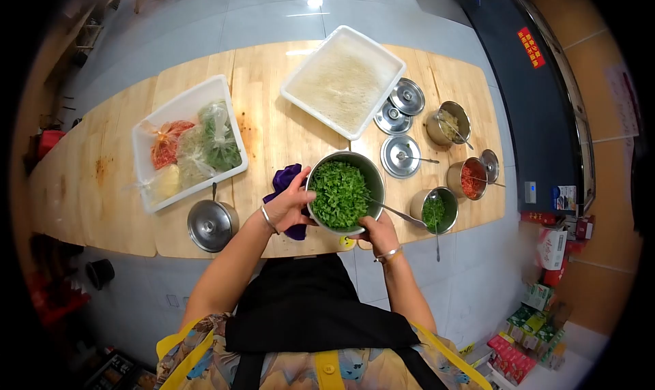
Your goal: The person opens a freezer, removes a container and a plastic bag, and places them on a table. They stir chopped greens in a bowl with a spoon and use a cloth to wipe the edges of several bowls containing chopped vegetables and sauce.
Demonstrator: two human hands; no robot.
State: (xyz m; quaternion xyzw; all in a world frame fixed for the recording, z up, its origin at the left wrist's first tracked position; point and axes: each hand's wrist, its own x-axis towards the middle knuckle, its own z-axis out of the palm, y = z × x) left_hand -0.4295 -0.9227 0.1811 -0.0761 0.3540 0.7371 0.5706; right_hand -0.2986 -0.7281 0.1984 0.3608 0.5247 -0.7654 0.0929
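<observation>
Both hands hold a steel pot (377, 178) filled with chopped green herbs (338, 193), tilted so that its contents face me. My left hand (292, 204) grips the pot's left side, thumb over the rim. At the lower right of the rim, my right hand (379, 232) has its thumb on the edge and its fingers beneath. A spoon (399, 213) leans out of the pot to the right. A purple cloth (285, 180) lies on the table beside my left hand. Close to my right hand stands a smaller steel pot (447, 221) with chopped greens and a spoon.
On the wooden table (266, 117), a white tub (235, 148) of bagged ingredients sits left, a lidded pot (213, 225) below it. A white tray (348, 83) stands at the back. To the right are metal lids (399, 159), a pot of red pieces (471, 178) and another pot (449, 124).
</observation>
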